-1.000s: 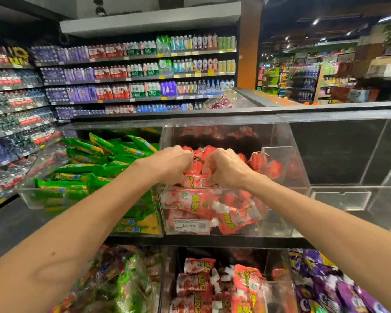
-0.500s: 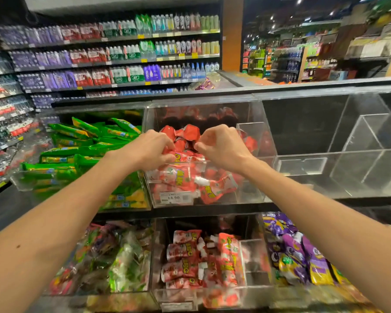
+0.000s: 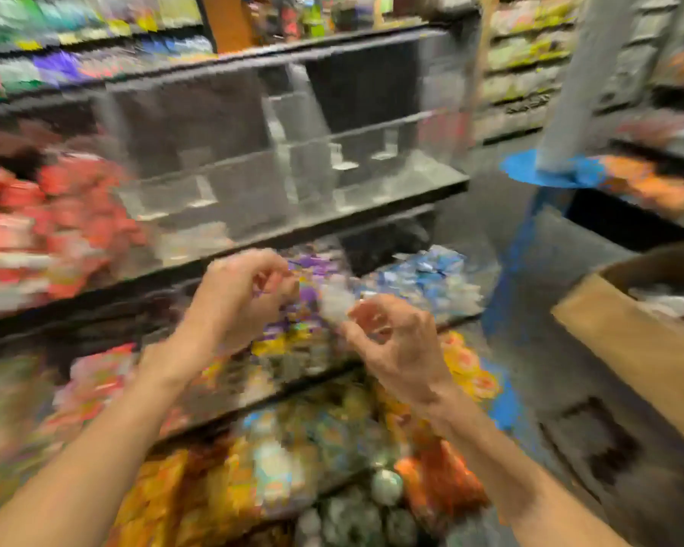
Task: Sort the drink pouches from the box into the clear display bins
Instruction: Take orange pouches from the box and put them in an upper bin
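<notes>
Two hands, left [image 3: 237,294] and right [image 3: 391,341], are hanging half-curled and empty (blurred), having left the red pouches [image 3: 56,215]; one box [image 3: 644,329] is now showing.

A: Left hand [image 3: 241,292]?
B: Raised mid-frame, bare forearm reaching in from lower left, fingers [image 3: 271,275] curled loosely, nothing gripped.
A: Right hand [image 3: 393,341]?
B: Just beside, slightly lower, palm half up, fingers part-curled, empty. Heavily blurred.

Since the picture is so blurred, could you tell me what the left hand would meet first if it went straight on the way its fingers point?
Probably the purple pouches in the clear bin just beyond the left hand; blur leaves depth uncertain.
</notes>
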